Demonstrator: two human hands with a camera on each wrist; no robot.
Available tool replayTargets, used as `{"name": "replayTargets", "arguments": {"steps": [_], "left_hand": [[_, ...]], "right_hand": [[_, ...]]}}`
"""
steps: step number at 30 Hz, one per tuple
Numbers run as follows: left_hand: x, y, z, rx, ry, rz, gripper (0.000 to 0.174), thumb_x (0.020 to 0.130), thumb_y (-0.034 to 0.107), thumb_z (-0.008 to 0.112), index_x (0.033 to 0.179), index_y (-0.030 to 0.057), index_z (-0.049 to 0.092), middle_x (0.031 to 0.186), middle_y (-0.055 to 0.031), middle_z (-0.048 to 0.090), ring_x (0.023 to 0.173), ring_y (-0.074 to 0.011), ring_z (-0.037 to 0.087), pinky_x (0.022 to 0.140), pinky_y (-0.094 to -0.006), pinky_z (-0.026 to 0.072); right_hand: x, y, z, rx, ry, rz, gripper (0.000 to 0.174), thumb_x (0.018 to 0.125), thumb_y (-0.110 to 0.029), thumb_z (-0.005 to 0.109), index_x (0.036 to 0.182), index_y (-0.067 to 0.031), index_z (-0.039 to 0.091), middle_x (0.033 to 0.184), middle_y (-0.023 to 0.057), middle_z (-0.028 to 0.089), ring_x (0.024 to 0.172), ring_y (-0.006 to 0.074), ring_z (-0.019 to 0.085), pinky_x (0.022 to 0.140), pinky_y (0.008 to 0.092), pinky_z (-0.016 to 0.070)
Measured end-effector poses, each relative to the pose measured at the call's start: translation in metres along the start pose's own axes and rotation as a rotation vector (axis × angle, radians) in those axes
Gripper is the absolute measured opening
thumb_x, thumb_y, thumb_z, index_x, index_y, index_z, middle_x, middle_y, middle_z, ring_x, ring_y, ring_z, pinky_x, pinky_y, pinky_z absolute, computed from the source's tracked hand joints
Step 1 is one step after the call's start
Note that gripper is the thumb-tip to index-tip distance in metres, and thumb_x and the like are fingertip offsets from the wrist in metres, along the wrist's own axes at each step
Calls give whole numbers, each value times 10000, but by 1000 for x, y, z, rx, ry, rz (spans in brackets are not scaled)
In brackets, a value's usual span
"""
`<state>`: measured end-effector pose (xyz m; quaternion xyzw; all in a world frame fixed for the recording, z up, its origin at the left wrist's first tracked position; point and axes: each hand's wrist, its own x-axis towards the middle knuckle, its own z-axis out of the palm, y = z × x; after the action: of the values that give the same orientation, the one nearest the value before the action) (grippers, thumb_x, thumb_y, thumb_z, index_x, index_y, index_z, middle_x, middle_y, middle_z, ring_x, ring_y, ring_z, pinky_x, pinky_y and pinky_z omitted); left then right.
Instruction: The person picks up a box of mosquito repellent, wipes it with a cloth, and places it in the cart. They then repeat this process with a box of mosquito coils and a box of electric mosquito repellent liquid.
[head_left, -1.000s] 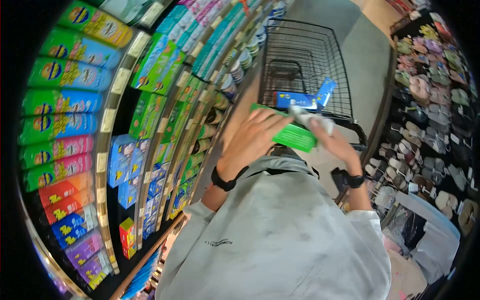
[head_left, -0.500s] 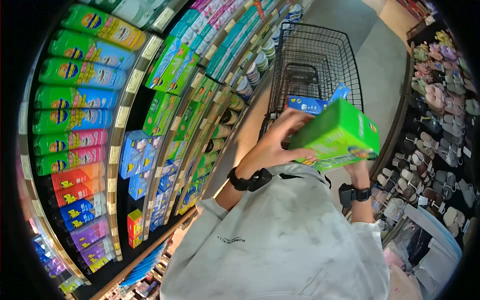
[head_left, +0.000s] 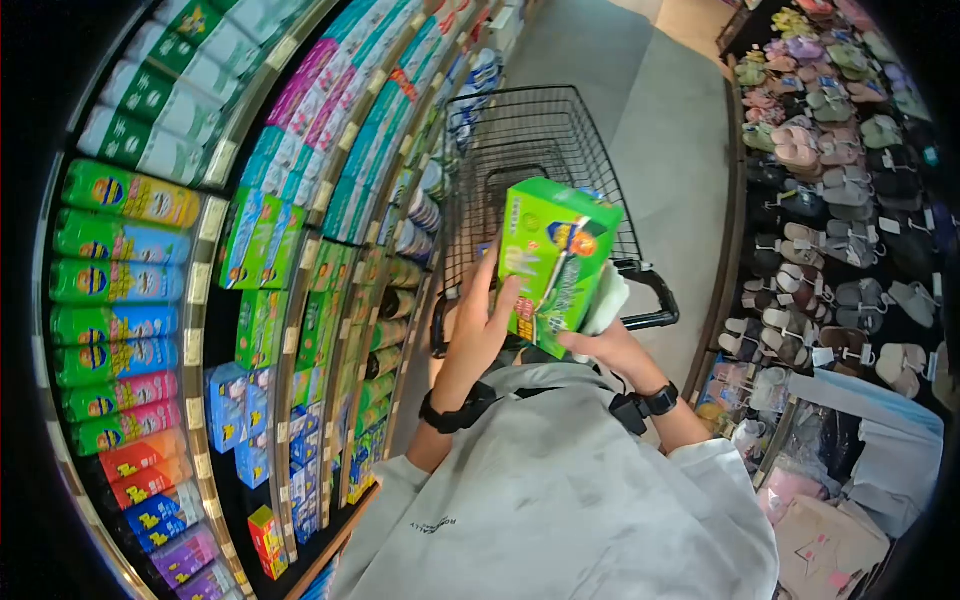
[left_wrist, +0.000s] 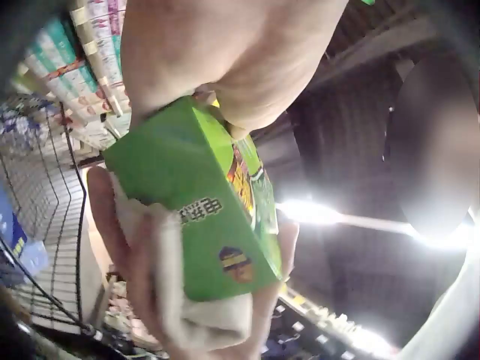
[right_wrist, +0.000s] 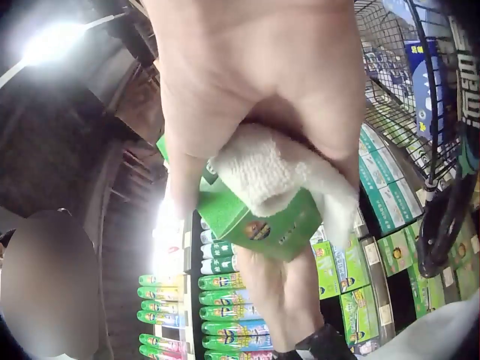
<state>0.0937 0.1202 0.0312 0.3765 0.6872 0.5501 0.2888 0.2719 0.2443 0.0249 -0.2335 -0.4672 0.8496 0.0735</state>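
Observation:
A green box (head_left: 560, 260) with a cartoon face and printed lettering is held between both hands, tilted, above the cart handle. The left hand (head_left: 482, 318) grips its left side, thumb on the printed face. At the lower right corner, the right hand (head_left: 618, 352) pinches the box with a white cloth (head_left: 607, 300) bunched against it. In the right wrist view the cloth (right_wrist: 274, 171) lies between the right palm (right_wrist: 259, 75) and the box (right_wrist: 262, 225). The left wrist view shows the box's plain green side (left_wrist: 172, 187) with the left hand (left_wrist: 225, 60) on its upper end.
Behind the box stands a black wire cart (head_left: 520, 130), its handle (head_left: 655, 318) near the right hand. A blue box (right_wrist: 426, 90) lies in the cart. Shelves of green bottles (head_left: 120, 240) and boxes line the left; slippers (head_left: 850, 190) hang at the right.
The green box has turned so its printed face points up, and it has moved left. The right hand, hidden behind the box half a second ago, now shows at its lower corner.

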Motion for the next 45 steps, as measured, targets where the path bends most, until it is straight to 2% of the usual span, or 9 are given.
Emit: {"name": "replayTargets", "arguments": {"steps": [4, 8, 10, 15, 20, 25, 31, 37, 45], "left_hand": [[4, 30, 28, -91, 78, 125, 835, 801, 271, 857, 1474, 1, 443, 1410, -167, 543, 1256, -226, 556, 1046, -364, 451], [13, 24, 44, 157, -267, -165, 973, 684, 235, 933, 1443, -1, 372, 1292, -166, 559, 1192, -278, 572, 1011, -402, 475], [17, 13, 48, -333, -47, -187, 1044, 662, 186, 946, 1484, 39, 319, 1292, -126, 574, 1151, -226, 597, 972, -370, 512], [20, 15, 36, -166, -62, -73, 979, 639, 155, 952, 1432, 35, 390, 1280, -84, 609, 1108, -167, 628, 889, -301, 547], [14, 15, 27, -224, -201, -462, 811, 677, 142, 921, 1358, 25, 498, 1284, -76, 599, 1142, -145, 592, 945, -313, 514], [34, 26, 27, -553, 129, -35, 725, 818, 114, 819, 1419, 14, 425, 1273, -64, 592, 1156, -153, 575, 932, -331, 511], [24, 4, 16, -567, 244, -279, 654, 848, 92, 810, 1380, 17, 438, 1215, -55, 604, 1107, -138, 595, 935, -287, 497], [10, 15, -15, -75, -151, 51, 670, 678, 63, 903, 1270, 50, 590, 1213, -57, 620, 1130, -196, 583, 1009, -355, 445], [15, 28, 15, -46, -438, 198, 501, 701, 100, 853, 1166, 103, 667, 1251, -82, 606, 1190, -276, 570, 984, -395, 462]], "right_hand": [[7, -15, -15, -589, 110, -343, 862, 773, -206, 848, 1462, 10, 378, 1406, 140, 515, 1263, 223, 522, 1066, 356, 426], [15, -7, -32, -790, -34, -439, 904, 836, -239, 817, 1541, 6, 307, 1630, 178, 256, 1486, 301, 312, 1187, 381, 282], [13, 9, -37, -411, -22, -389, 811, 901, -230, 744, 1538, 19, 309, 1640, 185, 232, 1503, 306, 269, 1208, 381, 228], [16, 1, -46, -51, 299, -71, 644, 1060, -472, 478, 1490, 2, 405, 1429, 91, 524, 1319, 177, 477, 1113, 307, 359], [27, -20, -53, 408, 188, 32, 575, 1039, -364, 567, 1466, -10, 416, 1365, 81, 570, 1233, 171, 569, 1008, 307, 482], [36, -25, -63, 366, 268, -92, 553, 987, -220, 669, 1445, -14, 438, 1369, 84, 575, 1217, 175, 587, 1005, 313, 487], [30, -22, -69, 1, 302, -143, 570, 988, -261, 658, 1450, -15, 434, 1367, 67, 572, 1200, 161, 586, 996, 297, 475], [22, -9, -91, -178, 137, 274, 660, 1016, -509, 552, 1465, -39, 441, 1381, 86, 556, 1234, 162, 560, 993, 313, 483], [8, 0, -91, 172, 118, 470, 567, 1006, -339, 603, 1447, -15, 453, 1330, 90, 600, 1158, 159, 625, 948, 303, 523]]}}
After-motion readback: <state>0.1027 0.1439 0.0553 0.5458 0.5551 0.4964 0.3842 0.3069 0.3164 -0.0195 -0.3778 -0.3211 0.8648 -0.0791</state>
